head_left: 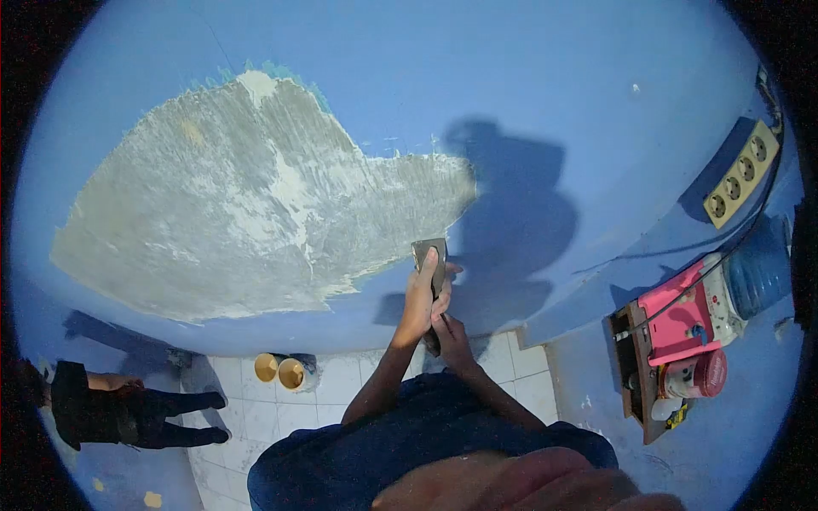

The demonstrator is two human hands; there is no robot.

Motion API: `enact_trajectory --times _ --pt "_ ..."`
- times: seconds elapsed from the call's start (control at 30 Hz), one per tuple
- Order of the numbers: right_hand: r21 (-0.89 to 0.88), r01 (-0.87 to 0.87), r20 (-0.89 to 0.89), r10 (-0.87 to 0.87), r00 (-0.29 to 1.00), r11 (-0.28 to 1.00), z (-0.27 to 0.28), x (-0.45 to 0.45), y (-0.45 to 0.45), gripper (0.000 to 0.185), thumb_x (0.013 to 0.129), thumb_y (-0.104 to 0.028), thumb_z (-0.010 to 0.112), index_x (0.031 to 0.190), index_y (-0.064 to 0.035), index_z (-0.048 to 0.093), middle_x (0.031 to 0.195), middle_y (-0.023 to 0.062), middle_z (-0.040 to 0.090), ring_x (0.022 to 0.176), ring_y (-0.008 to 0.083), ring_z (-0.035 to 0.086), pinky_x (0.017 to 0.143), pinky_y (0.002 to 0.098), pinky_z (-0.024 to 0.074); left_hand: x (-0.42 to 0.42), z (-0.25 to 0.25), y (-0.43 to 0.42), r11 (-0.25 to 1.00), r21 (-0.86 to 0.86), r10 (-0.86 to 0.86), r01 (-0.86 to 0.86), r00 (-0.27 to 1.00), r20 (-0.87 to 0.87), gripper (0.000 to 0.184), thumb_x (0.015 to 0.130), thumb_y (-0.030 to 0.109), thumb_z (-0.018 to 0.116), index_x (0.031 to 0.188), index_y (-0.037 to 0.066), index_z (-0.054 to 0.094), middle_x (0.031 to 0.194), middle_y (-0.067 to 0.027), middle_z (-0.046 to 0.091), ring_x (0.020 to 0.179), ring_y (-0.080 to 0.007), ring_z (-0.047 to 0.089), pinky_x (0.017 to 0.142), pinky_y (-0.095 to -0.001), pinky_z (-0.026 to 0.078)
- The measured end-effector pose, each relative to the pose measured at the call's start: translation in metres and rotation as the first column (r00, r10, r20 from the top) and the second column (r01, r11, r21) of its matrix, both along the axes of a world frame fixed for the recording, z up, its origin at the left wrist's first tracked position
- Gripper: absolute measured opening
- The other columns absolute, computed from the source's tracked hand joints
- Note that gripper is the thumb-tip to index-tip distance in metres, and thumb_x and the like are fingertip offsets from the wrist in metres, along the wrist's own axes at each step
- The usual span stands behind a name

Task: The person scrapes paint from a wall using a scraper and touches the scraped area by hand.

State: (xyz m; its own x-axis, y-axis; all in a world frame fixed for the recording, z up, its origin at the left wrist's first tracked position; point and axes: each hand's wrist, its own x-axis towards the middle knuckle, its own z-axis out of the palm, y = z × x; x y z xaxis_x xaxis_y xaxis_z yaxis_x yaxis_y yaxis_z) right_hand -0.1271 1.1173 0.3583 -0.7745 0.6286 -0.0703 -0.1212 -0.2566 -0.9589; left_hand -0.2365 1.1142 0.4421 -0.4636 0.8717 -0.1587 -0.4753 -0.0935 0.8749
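Note:
Both my hands are on a scraper (439, 247) with a dark flat blade and a dark handle. My left hand (417, 298) is closed around the blade end, its thumb lying along the flat. Lower down, my right hand (452, 334) is wrapped round the handle. The blade's top edge is at the lower right border of a grey, bare patch (204, 204) on the blue wall (477, 68). Whether the edge touches the wall, I cannot tell. Whitish streaks and ragged paint edges mark the patch.
Two yellowish round containers (279, 371) stand on the white tiled floor (294, 417) by the wall. A person in dark clothes (94, 404) stands at left. At right are a power strip (741, 175), a cable, a pink-fronted water dispenser (677, 315) and a wooden shelf (631, 375).

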Motion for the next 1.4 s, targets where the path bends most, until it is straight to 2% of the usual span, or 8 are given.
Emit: enact_trajectory --times 0.43,0.53,0.6,0.67,0.73,0.83,1.13,1.4 --pt "0.116 0.005 0.016 -0.007 1.0 0.993 0.008 0.001 0.007 0.038 0.1 -0.036 0.04 0.077 -0.0065 0.047 0.057 0.0006 0.046 0.045 0.0101 0.042 0.043 0.0278 0.0336 0.001 0.0 0.005 1.0 0.008 0.02 -0.02 1.0 0.017 0.065 0.094 0.055 0.04 0.088 -0.007 0.059 0.046 0.0008 0.04 0.032 -0.0061 0.032 0.031 -0.0212 0.025" --pt "0.053 -0.002 -0.001 0.002 1.0 0.999 -0.014 -0.001 0.009 0.038 0.099 -0.036 0.041 0.076 -0.0063 0.047 0.057 0.0004 0.046 0.045 0.0107 0.041 0.043 0.0287 0.0334 0.002 -0.001 0.006 0.999 0.023 0.032 -0.032 0.999 0.008 0.063 0.095 0.053 0.04 0.088 -0.007 0.059 0.046 0.0007 0.04 0.032 -0.0062 0.032 0.031 -0.0213 0.025" --pt "0.322 0.072 0.011 -0.079 0.997 0.944 -0.009 0.004 0.001 0.034 0.1 -0.032 0.042 0.08 -0.0055 0.049 0.059 0.0 0.046 0.047 0.0099 0.043 0.044 0.0271 0.0341 0.006 -0.003 0.001 0.997 0.004 0.073 -0.073 0.997 0.002 0.062 0.096 0.052 0.039 0.088 -0.006 0.059 0.046 0.0009 0.04 0.032 -0.0064 0.032 0.031 -0.0216 0.025" --pt "0.059 0.023 0.083 -0.027 0.996 0.998 0.0 0.002 0.007 0.032 0.1 -0.03 0.041 0.081 -0.006 0.049 0.059 -0.0009 0.045 0.048 0.0091 0.043 0.045 0.0259 0.0345 0.004 0.0 0.01 0.997 0.041 0.068 -0.068 0.998 -0.002 0.061 0.096 0.052 0.039 0.088 -0.006 0.059 0.046 0.001 0.039 0.032 -0.0066 0.031 0.031 -0.0218 0.024" --pt "0.015 -0.049 -0.032 0.049 0.998 0.999 -0.006 0.001 0.008 0.034 0.101 -0.032 0.04 0.08 -0.0065 0.049 0.058 -0.0012 0.044 0.048 0.0084 0.041 0.045 0.0257 0.0338 0.003 -0.001 0.006 0.998 0.053 0.036 -0.037 0.999 0.026 0.061 0.097 0.051 0.039 0.088 -0.006 0.058 0.045 0.001 0.038 0.031 -0.0068 0.03 0.03 -0.022 0.024" --pt "-0.038 -0.063 -0.027 0.062 0.998 0.997 0.002 0.003 0.008 0.037 0.101 -0.034 0.039 0.079 -0.0063 0.048 0.058 -0.0013 0.043 0.047 0.0083 0.04 0.044 0.0254 0.0328 0.006 0.001 0.006 0.998 0.012 0.055 -0.055 0.998 0.017 0.061 0.097 0.051 0.038 0.088 -0.006 0.058 0.045 0.0008 0.038 0.031 -0.007 0.03 0.03 -0.0221 0.023" --pt "0.112 -0.036 -0.005 0.037 0.999 0.993 -0.015 0.003 0.012 0.038 0.101 -0.035 0.039 0.078 -0.0065 0.047 0.059 -0.0014 0.042 0.047 0.0076 0.038 0.044 0.0248 0.0313 0.007 0.0 0.007 0.998 0.029 0.057 -0.057 0.998 0.006 0.061 0.096 0.052 0.038 0.091 -0.006 0.056 0.045 0.0008 0.037 0.031 -0.0066 0.028 0.03 -0.0219 0.022" --pt "0.0 -0.02 0.002 0.02 1.0 1.0 0.002 0.005 0.006 0.032 0.099 -0.032 0.044 0.08 -0.0072 0.049 0.06 -0.0014 0.045 0.047 0.0072 0.041 0.042 0.0239 0.0316 0.006 0.004 0.002 1.0 0.008 0.014 -0.014 1.0 0.017 0.06 0.097 0.053 0.036 0.092 -0.003 0.056 0.049 0.0008 0.04 0.034 -0.0069 0.031 0.033 -0.0216 0.024"
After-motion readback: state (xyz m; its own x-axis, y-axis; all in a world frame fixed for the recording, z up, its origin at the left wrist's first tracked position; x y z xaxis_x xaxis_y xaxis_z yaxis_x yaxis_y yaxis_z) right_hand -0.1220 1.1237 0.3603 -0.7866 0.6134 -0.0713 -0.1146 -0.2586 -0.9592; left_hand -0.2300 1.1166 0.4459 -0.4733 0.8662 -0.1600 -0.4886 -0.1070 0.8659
